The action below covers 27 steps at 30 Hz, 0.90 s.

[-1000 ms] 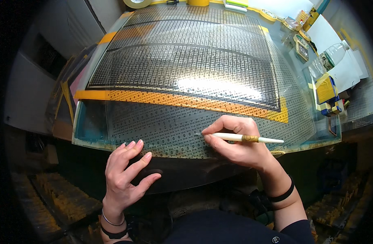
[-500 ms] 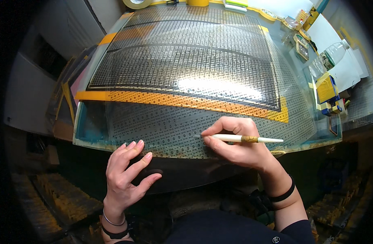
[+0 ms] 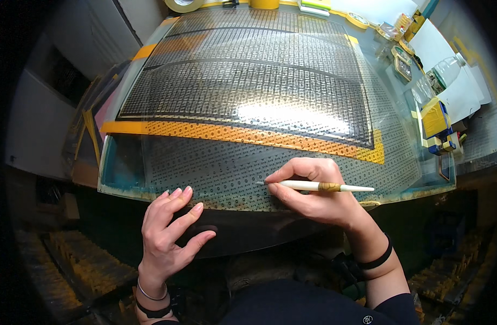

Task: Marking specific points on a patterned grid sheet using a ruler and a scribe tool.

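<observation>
In my right hand point(image 3: 313, 187) is a slim white pen-like tool point(image 3: 300, 185), held in a pinch, with a brownish-yellow wrap around its handle. Its fine pale tip points left over a clear sheet point(image 3: 205, 168) patterned with small dark marks; whether it touches the sheet I cannot tell. My left hand point(image 3: 167, 225) has its fingers spread, fingertips at the near edge of the glass-topped table and the thumb apart, holding nothing. Beyond both hands lies a film point(image 3: 232, 92) with a dense dark grid, bordered at its near side by an orange tape strip point(image 3: 216, 131).
Tape rolls point(image 3: 358, 20) sit along the far edge. To the right are a plastic bottle point(image 3: 446, 70), a yellow and blue block point(image 3: 437, 122) and white papers point(image 3: 465, 100). Stacked sheets point(image 3: 91, 119) lean at the left. Bright glare covers part of the film.
My right hand has shifted slightly left and a little toward me with the pen-like tool. The left hand stays where it was.
</observation>
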Each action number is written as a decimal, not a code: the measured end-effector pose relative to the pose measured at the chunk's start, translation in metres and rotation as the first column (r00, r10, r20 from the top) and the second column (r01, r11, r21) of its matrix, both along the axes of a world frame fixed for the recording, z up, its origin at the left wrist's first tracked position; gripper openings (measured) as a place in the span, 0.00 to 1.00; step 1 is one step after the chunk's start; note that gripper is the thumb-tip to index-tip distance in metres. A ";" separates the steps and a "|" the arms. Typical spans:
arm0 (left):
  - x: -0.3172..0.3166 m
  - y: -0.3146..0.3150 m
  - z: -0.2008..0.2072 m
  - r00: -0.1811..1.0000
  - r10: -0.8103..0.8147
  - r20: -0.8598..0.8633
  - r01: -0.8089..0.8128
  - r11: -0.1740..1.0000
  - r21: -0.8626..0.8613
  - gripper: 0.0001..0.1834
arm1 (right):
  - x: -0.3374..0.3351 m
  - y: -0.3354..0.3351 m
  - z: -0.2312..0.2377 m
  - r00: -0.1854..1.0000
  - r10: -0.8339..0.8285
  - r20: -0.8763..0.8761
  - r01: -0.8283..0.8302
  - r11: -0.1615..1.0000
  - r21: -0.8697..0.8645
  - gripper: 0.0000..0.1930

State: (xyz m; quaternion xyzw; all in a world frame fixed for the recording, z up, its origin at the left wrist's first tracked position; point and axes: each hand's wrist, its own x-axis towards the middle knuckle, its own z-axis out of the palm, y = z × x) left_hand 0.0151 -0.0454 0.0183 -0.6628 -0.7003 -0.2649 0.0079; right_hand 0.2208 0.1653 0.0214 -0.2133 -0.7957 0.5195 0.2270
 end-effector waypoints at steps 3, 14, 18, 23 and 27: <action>0.000 -0.004 0.006 1.000 0.014 -0.010 -0.014 1.000 -0.008 0.26 | -0.003 -0.002 0.000 1.000 0.002 -0.031 -0.002 1.000 0.003 0.07; 0.000 -0.003 0.002 1.000 0.006 -0.001 -0.006 1.000 0.001 0.25 | 0.000 0.000 -0.002 1.000 0.008 0.000 -0.008 0.999 -0.036 0.08; 0.000 -0.002 0.003 1.000 0.006 -0.002 -0.006 1.000 -0.006 0.25 | -0.002 -0.002 0.000 0.999 -0.037 0.014 0.038 0.999 -0.027 0.08; -0.001 -0.005 0.008 1.000 0.011 -0.001 -0.011 1.000 -0.011 0.24 | 0.004 0.006 0.006 0.990 0.141 0.004 -0.139 0.979 -0.147 0.08; -0.004 -0.001 0.006 0.999 -0.025 0.022 0.026 0.999 -0.029 0.26 | 0.012 0.012 0.015 0.992 -0.083 -0.095 0.041 0.923 -0.382 0.13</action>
